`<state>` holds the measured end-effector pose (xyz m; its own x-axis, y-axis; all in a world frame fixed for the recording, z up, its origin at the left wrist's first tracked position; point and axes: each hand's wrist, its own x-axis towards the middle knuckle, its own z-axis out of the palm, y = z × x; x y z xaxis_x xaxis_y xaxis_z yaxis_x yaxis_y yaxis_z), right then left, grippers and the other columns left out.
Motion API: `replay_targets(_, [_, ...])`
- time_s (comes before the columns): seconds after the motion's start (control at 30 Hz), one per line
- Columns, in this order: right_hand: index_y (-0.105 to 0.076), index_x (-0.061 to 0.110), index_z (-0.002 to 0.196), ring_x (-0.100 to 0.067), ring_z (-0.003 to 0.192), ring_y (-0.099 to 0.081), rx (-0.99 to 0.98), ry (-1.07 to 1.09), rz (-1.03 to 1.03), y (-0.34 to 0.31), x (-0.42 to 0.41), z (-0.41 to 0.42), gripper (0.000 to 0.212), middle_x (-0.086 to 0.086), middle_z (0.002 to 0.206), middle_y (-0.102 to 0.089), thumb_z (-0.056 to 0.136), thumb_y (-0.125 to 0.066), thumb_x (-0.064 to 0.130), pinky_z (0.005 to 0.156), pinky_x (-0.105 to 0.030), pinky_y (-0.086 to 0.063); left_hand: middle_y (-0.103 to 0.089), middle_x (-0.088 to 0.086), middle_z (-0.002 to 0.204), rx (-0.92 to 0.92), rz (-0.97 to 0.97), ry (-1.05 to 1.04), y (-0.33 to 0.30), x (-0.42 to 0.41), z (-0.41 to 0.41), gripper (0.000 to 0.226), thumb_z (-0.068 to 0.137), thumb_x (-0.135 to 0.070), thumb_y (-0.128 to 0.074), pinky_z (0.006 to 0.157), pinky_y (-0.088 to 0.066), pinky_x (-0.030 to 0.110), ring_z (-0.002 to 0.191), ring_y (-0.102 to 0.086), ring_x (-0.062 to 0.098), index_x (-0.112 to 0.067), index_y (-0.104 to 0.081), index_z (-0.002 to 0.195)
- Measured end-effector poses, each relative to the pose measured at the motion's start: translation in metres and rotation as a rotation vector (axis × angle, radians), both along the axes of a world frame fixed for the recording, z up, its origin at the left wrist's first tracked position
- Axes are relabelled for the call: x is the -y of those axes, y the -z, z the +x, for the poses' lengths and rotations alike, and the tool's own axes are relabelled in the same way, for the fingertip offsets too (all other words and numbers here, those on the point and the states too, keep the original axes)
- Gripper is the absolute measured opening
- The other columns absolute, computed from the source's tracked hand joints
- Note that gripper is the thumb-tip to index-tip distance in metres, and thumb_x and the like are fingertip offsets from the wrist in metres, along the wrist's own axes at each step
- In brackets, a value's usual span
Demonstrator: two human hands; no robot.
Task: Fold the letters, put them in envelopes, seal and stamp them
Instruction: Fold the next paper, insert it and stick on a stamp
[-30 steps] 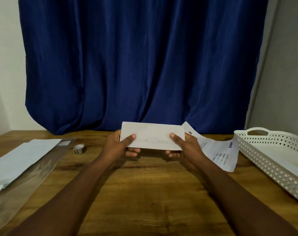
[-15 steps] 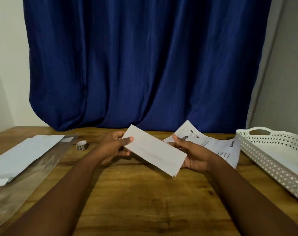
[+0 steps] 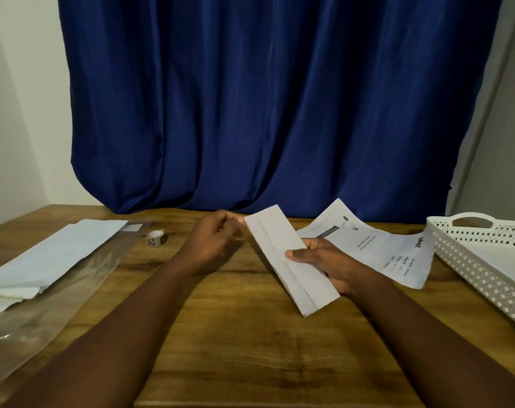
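Fingers: right hand (image 3: 326, 262) clamps the folded letter (image 3: 291, 260), thumb (image 3: 301, 256) across the front face, the rest of the fingers behind. Left hand (image 3: 213, 241) is curled loosely at the letter's far top corner; can't tell if it's pinching the corner or just touching it.

Letter is held above the tabletop (image 3: 250, 334), tilted, long axis running diagonally from the left hand down toward the camera. Fold lines visible lengthwise, so folding looks done on this one.

A second printed sheet (image 3: 391, 251) lies unfolded just behind the right hand. Envelopes (image 3: 53, 254) sit stacked at the left on a clear plastic sleeve (image 3: 53, 304), well apart from the letter. Small tape roll (image 3: 156, 237) near them. White perforated tray (image 3: 479, 260) at the right edge.

Step, my read: fold finished, insertion not started. Next move needs the left hand free to fetch an envelope and open its flap while the right keeps the folds compressed. Risk: the folds spring open if the grip loosens.
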<state>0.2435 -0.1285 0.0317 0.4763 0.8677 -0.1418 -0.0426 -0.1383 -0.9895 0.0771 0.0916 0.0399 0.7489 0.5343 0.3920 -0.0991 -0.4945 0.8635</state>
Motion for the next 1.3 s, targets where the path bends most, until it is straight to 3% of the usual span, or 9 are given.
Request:
replay_targets(0.07, [-0.071,0.02,0.126,-0.027,0.09,-0.08,0.001,0.013,0.017,0.002,-0.002,0.003,0.047,-0.01,0.115,-0.079,0.081,-0.086,0.028,0.065,-0.034,-0.061,-0.075,-0.009,0.091,-0.01,0.242,-0.119,0.004,-0.012,-0.003,0.009,0.099,-0.038,-0.066,0.07,-0.057,0.029,0.078,-0.07,0.005,-0.033,-0.071,0.104])
replay_targets(0.23, [-0.069,0.015,0.121,-0.027,0.083,-0.08,-0.08,0.009,0.063,0.003,-0.001,0.008,0.029,-0.014,0.107,-0.08,0.092,-0.074,0.011,0.064,-0.036,-0.063,-0.072,-0.02,0.096,-0.027,0.306,-0.242,0.001,-0.021,-0.014,0.011,0.096,-0.029,-0.071,0.072,-0.055,0.027,0.078,-0.066,0.004,-0.039,-0.068,0.1])
replay_targets(0.43, [-0.067,0.011,0.127,-0.031,0.089,-0.08,-0.062,-0.045,0.109,0.01,0.001,0.016,0.054,-0.019,0.113,-0.078,0.075,-0.083,0.01,0.068,-0.04,-0.063,-0.074,-0.021,0.087,-0.243,0.367,-0.329,-0.05,-0.057,-0.068,0.006,0.088,-0.031,-0.078,0.077,-0.048,0.02,0.079,-0.067,-0.009,-0.035,-0.074,0.088])
replay_targets(0.53, [-0.068,0.012,0.127,-0.033,0.09,-0.079,-0.071,-0.075,0.133,0.013,-0.002,0.019,0.054,-0.021,0.117,-0.076,0.075,-0.081,0.009,0.069,-0.041,-0.064,-0.074,-0.012,0.089,-0.372,0.46,-0.548,-0.072,-0.085,-0.127,0.001,0.088,-0.03,-0.075,0.082,-0.048,0.027,0.093,-0.071,0.012,-0.03,-0.074,0.087])
replay_targets(0.63, [-0.068,0.018,0.128,-0.033,0.092,-0.079,-0.041,-0.093,0.125,0.014,-0.002,0.021,0.056,-0.019,0.119,-0.076,0.075,-0.081,0.009,0.07,-0.043,-0.064,-0.072,0.008,0.116,-0.718,0.476,-0.71,-0.075,-0.109,-0.179,0.035,0.09,-0.043,-0.076,0.092,-0.051,0.037,0.111,-0.066,0.029,-0.013,-0.073,0.108])
replay_targets(0.73, [-0.069,0.021,0.125,-0.033,0.088,-0.079,-0.01,-0.072,0.102,0.012,-0.002,0.021,0.055,-0.018,0.113,-0.078,0.072,-0.081,0.011,0.066,-0.042,-0.064,-0.062,0.009,0.139,-0.978,0.421,-0.714,-0.06,-0.117,-0.214,0.064,0.085,-0.06,-0.076,0.104,-0.047,0.037,0.127,-0.058,0.03,-0.012,-0.069,0.127])
replay_targets(0.9, [-0.071,0.026,0.118,-0.032,0.082,-0.08,-0.002,-0.05,0.106,0.01,0.0,0.018,0.047,-0.016,0.107,-0.079,0.073,-0.08,0.013,0.062,-0.041,-0.063,-0.064,0.009,0.138,-1.129,0.428,-0.745,-0.038,-0.119,-0.235,0.068,0.085,-0.065,-0.072,0.098,-0.049,0.035,0.122,-0.061,0.028,-0.013,-0.068,0.13])
replay_targets(1.13, [-0.066,0.021,0.128,-0.032,0.082,-0.08,-0.005,-0.063,0.102,0.007,0.003,0.013,0.056,-0.017,0.109,-0.079,0.074,-0.077,0.011,0.064,-0.041,-0.063,-0.069,0.013,0.129,-0.994,0.368,-0.799,-0.042,-0.13,-0.233,0.046,0.099,-0.042,-0.062,0.082,-0.045,0.031,0.105,-0.062,0.028,-0.008,-0.071,0.127])
replay_targets(1.3, [-0.048,0.037,0.146,-0.029,0.092,-0.072,0.191,-0.034,0.075,0.0,-0.001,0.007,0.073,-0.003,0.125,-0.07,0.085,-0.076,0.006,0.062,-0.036,-0.06,-0.073,0.018,0.101,-0.44,0.15,-0.892,-0.072,-0.135,-0.248,0.023,0.097,-0.023,-0.065,0.078,-0.052,0.036,0.094,-0.066,0.035,-0.004,-0.076,0.099])
